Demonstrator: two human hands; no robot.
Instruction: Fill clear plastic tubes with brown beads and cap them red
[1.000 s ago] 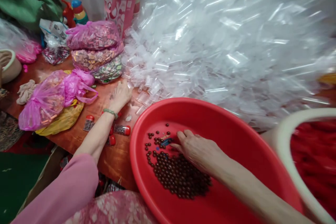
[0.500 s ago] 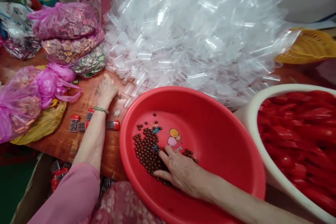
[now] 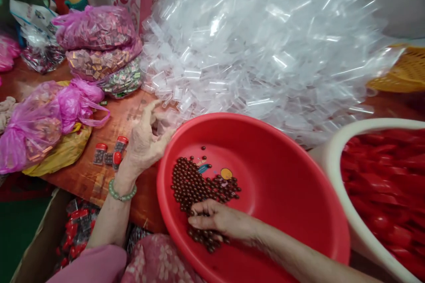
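Note:
Beside the large red basin (image 3: 252,141), my left hand (image 3: 146,139) has its thumb and fingers spread around the near edge of a heap of clear plastic containers (image 3: 226,70). A green bead bracelet (image 3: 122,191) circles that wrist. Inside the basin, my right hand (image 3: 215,219) curls its fingers in among small, shiny brown balls (image 3: 189,181), with some gathered at the thumb and fingertips. Its lower fingers are partly hidden. Left of my left hand, several small filled containers with red caps (image 3: 100,154) lie on the table.
A white tub (image 3: 335,159) of red plastic caps (image 3: 385,185) stands right of the basin. Pink bags (image 3: 96,31) of small packets sit at left. Below the table edge is a box (image 3: 40,239) with red-capped containers. A yellow basket (image 3: 401,70) is at far right.
My left hand has come nearer and right, and its fingers have spread beside the clear containers. My right hand has gone from outstretched over the balls to curled among them.

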